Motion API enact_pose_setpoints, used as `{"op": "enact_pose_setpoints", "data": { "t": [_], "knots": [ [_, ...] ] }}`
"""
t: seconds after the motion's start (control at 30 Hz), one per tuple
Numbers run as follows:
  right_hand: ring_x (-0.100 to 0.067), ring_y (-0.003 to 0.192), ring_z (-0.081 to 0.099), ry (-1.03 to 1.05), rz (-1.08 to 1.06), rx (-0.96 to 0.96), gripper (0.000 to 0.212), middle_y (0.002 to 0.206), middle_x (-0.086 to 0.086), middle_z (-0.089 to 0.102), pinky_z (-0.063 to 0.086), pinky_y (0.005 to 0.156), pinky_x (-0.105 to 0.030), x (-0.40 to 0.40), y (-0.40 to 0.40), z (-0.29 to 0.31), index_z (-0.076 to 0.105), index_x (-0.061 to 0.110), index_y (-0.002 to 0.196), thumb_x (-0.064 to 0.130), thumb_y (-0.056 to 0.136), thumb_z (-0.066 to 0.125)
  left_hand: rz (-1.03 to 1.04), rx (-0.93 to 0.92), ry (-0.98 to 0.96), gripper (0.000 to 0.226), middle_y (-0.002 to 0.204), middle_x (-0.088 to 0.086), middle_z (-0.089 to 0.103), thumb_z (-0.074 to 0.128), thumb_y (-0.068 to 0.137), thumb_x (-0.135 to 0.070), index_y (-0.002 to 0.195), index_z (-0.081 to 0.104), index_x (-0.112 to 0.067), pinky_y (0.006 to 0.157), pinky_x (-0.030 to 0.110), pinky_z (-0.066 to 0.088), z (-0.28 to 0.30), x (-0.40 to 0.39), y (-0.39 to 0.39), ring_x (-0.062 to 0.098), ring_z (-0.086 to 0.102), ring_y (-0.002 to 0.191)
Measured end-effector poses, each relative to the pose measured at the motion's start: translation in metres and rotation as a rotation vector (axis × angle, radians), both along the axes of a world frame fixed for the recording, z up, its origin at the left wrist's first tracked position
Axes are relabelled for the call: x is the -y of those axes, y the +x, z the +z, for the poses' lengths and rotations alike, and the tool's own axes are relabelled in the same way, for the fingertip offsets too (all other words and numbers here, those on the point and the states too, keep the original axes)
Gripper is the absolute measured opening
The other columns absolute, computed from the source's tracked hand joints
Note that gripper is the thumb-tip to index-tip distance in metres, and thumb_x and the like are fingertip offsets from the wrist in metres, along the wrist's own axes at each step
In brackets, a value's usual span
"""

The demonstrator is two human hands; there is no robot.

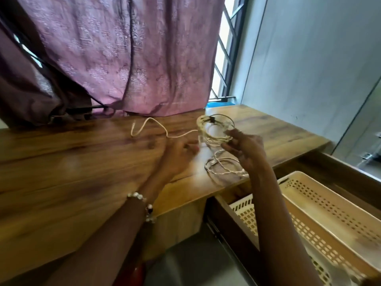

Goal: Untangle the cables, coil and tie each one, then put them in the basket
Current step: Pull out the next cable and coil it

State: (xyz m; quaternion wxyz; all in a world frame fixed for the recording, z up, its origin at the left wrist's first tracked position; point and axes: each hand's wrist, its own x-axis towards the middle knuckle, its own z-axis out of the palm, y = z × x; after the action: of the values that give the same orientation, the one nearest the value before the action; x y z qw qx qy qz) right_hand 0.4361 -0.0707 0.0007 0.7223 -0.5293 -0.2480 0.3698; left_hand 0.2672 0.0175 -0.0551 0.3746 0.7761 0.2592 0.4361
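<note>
Cable: cream coiled cord (214, 129), pinched by right hand (247, 149)
Left hand (179, 151): blurred, grip unclear
Basket: cream perforated plastic basket (329, 205), contents unclear

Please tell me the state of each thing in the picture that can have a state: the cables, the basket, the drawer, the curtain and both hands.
Coiled cable: partly coiled, held up, tail still loose on the table.
Second cable: loose loops lying at the table edge.
Basket: inside the drawer, no cable visible in it.
Drawer: pulled open.
Curtain: drawn, window partly uncovered.
Right hand: pinches the coil.
Left hand: blurred, grip unclear.
</note>
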Motion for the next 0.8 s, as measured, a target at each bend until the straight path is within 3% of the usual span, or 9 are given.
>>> {"op": "enact_pose_setpoints", "data": {
  "t": [0.07,0.13,0.23,0.33,0.43,0.5,0.6,0.67,0.8],
  "knots": [
    [-0.016,0.049,0.060,0.023,-0.091,-0.053,0.012,0.045,-0.004,0.057,0.061,0.064,-0.034,0.008,0.017,-0.001,0.062,-0.004,0.074,0.003,0.081,0.070,-0.097,-0.374,0.372,0.040,0.131,0.001,0.058,0.063,0.085,-0.038,0.124,0.061,-0.026,0.104,0.036,0.039,-0.008,0.008,0.023,0.017,0.051,0.123],
    [-0.015,0.047,0.061,0.047,-0.155,-0.083,0.014,0.046,-0.005,0.058,0.061,0.065,-0.036,0.014,0.031,-0.003,0.061,-0.002,0.073,0.004,0.084,0.067,-0.057,-0.763,0.734,0.054,0.147,-0.005,0.043,0.051,0.091,-0.049,0.140,0.043,-0.028,0.112,0.042,0.026,-0.010,0.020,0.043,0.017,0.035,0.137],
    [-0.013,0.045,0.060,0.046,-0.192,-0.085,0.014,0.052,-0.007,0.057,0.061,0.066,-0.037,0.020,0.042,-0.009,0.061,-0.003,0.076,0.003,0.087,0.063,0.041,-0.949,0.912,0.037,0.131,-0.008,0.056,0.044,0.092,-0.049,0.124,0.055,-0.033,0.109,0.051,0.025,-0.015,0.018,0.055,0.018,0.046,0.127],
    [-0.015,0.053,0.062,0.047,-0.208,-0.105,0.014,0.068,-0.013,0.060,0.061,0.064,-0.035,0.021,0.051,-0.018,0.060,-0.001,0.075,0.002,0.089,0.061,0.193,-0.643,0.764,0.016,0.100,0.002,0.067,0.055,0.088,-0.034,0.094,0.065,-0.023,0.085,0.042,0.046,-0.020,0.001,0.042,0.027,0.063,0.097],
    [-0.022,0.071,0.062,0.044,-0.263,-0.193,0.013,0.092,-0.019,0.059,0.058,0.052,-0.027,0.011,0.061,-0.031,0.058,0.002,0.078,0.005,0.091,0.059,0.299,-0.204,0.469,0.011,0.081,0.013,0.068,0.058,0.086,-0.015,0.081,0.065,-0.009,0.062,0.029,0.033,-0.014,-0.011,0.018,0.024,0.060,0.074],
    [-0.022,0.069,0.061,0.063,-0.319,-0.249,0.011,0.091,-0.018,0.058,0.055,0.046,-0.024,0.005,0.064,-0.038,0.057,0.001,0.083,0.008,0.091,0.060,0.412,-0.070,0.212,0.014,0.078,0.014,0.069,0.059,0.089,-0.013,0.085,0.069,-0.004,0.061,0.029,0.031,-0.010,-0.021,0.001,0.022,0.059,0.071],
    [-0.019,0.067,0.058,0.045,-0.359,-0.291,0.019,0.081,-0.013,0.056,0.055,0.045,-0.025,-0.003,0.062,-0.044,0.053,0.002,0.077,0.010,0.094,0.056,0.541,0.089,-0.075,0.023,0.080,0.011,0.071,0.061,0.090,-0.029,0.088,0.073,-0.009,0.070,0.035,0.047,-0.008,-0.037,-0.019,0.025,0.064,0.077],
    [-0.021,0.065,0.061,0.008,-0.456,-0.268,0.014,0.087,-0.017,0.059,0.054,0.043,-0.025,-0.009,0.061,-0.050,0.055,-0.002,0.086,0.009,0.091,0.060,0.597,0.206,-0.248,0.019,0.084,0.009,0.072,0.061,0.090,-0.028,0.088,0.074,-0.014,0.072,0.037,0.055,-0.007,-0.043,-0.025,0.025,0.067,0.080],
    [-0.016,0.059,0.060,-0.106,-0.445,-0.201,0.019,0.093,-0.017,0.063,0.047,0.035,-0.020,-0.013,0.052,-0.057,0.054,-0.001,0.096,0.018,0.094,0.056,0.647,0.491,-0.565,0.015,0.080,0.003,0.071,0.061,0.090,-0.023,0.087,0.072,-0.013,0.061,0.043,0.060,-0.004,-0.043,-0.038,0.022,0.069,0.074]
  ]
}}
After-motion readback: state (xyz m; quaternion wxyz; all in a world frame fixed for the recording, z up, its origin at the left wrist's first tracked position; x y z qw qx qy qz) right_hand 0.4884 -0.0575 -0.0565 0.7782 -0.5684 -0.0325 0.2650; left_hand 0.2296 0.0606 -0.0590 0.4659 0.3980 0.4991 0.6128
